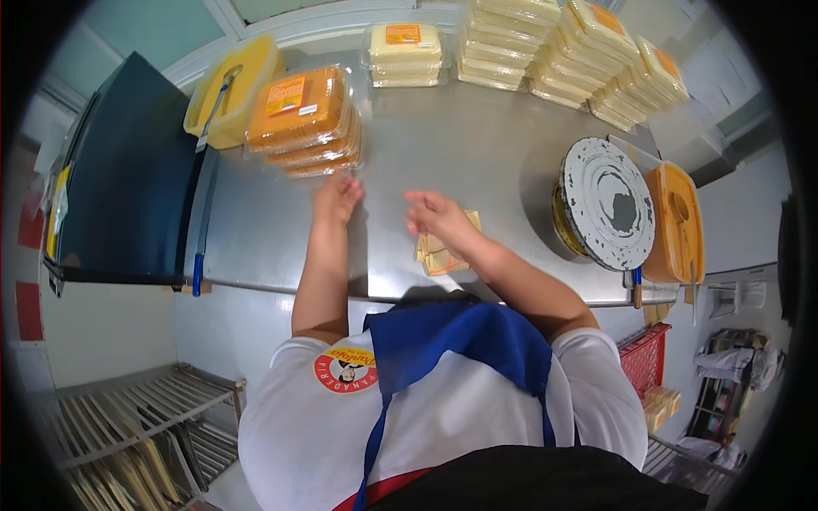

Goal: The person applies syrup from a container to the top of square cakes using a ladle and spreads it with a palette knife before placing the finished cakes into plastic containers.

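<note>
Blue apron filled my lower frame. Above it, my left hand reached, fingers loosely spread and empty, toward the orange packs just up-left; my right hand hovered half-curled over small yellowish sheets, holding nothing I could see.

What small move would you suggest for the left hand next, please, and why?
Probably reach a little further to grip the orange packs: the left hand is open at the stack's near edge, holding nothing, while the right hand hovers over the small papers.
</note>
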A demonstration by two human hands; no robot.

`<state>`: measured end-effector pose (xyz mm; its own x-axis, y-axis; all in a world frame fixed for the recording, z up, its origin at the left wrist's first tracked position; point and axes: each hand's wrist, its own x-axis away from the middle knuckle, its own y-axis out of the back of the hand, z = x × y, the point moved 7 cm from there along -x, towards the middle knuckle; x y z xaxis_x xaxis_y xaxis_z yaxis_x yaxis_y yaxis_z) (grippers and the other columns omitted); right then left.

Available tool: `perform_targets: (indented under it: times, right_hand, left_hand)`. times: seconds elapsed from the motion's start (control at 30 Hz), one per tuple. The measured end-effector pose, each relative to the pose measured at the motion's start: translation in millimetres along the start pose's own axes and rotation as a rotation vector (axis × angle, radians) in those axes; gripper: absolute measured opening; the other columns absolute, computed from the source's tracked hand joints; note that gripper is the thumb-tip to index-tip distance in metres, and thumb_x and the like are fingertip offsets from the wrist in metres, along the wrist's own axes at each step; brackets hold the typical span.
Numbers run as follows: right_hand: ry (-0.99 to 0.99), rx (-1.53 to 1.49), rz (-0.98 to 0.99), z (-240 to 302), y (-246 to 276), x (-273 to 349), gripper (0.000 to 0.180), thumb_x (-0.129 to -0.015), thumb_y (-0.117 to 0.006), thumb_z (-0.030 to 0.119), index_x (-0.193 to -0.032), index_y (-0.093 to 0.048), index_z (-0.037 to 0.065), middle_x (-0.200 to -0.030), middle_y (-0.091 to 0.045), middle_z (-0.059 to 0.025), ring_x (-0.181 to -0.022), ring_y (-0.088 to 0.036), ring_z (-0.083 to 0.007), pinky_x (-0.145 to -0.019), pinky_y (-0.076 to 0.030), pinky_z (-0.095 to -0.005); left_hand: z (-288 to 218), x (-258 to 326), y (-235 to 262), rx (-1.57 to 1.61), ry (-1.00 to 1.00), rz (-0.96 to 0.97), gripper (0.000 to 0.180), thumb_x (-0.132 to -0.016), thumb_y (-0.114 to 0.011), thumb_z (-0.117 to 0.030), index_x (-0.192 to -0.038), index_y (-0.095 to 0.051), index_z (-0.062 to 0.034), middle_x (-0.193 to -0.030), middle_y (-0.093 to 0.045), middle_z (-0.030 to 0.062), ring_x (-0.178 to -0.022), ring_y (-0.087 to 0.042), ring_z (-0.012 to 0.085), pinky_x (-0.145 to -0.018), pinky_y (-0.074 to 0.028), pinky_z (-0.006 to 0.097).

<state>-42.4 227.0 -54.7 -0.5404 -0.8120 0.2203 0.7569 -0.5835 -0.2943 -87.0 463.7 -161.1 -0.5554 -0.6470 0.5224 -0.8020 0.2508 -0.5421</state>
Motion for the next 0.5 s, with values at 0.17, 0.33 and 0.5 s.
perform_targets:
  times: [0.17, 0.33, 0.5]
  right_hand:
    - [-0.078, -0.079, -0.229, -13.9, 68.5, 82.8, 0.028, -0.087, -0.052, 0.008, -0.112, -0.053, -0.004, -0.078, -0.055, -0.0024, -0.067, -0.054, -0.0094, -0.066, -0.047, -0.0234]
    - [-0.081, -0.14, -0.492, -17.5, 115.5, 137.2, 0.023, -0.086, -0.053, 0.007, -0.107, -0.057, 0.0, -0.077, -0.057, -0.0018, -0.067, -0.054, -0.0093, -0.066, -0.047, -0.0233]
    - [-0.027, -0.087, -0.638, -31.7, 143.0, 178.6, 0.02, -0.087, -0.053, 0.007, -0.106, -0.059, 0.003, -0.075, -0.057, -0.0018, -0.067, -0.054, -0.0106, -0.067, -0.047, -0.0248]
  left_hand:
    - [35.5, 46.0, -125.6, -0.457, 0.119, 0.427, 0.026, -0.09, -0.053, -0.038, -0.095, -0.055, -0.013, -0.087, -0.055, 0.0003, -0.083, -0.053, 0.0175, -0.074, -0.043, 0.039]
    - [15.4, -105.2, -201.1, -0.255, 0.041, 0.143, 0.029, -0.09, -0.052, -0.041, -0.096, -0.054, -0.0123, -0.078, -0.05, 0.001, -0.074, -0.05, 0.0158, -0.069, -0.043, 0.038]
    - [18.3, -165.2, -286.8, -0.161, -0.014, 0.318, 0.047, -0.09, -0.045, -0.05, -0.122, -0.047, -0.0157, -0.11, -0.054, 0.0073, -0.106, -0.048, 0.0255, -0.085, -0.041, 0.054]
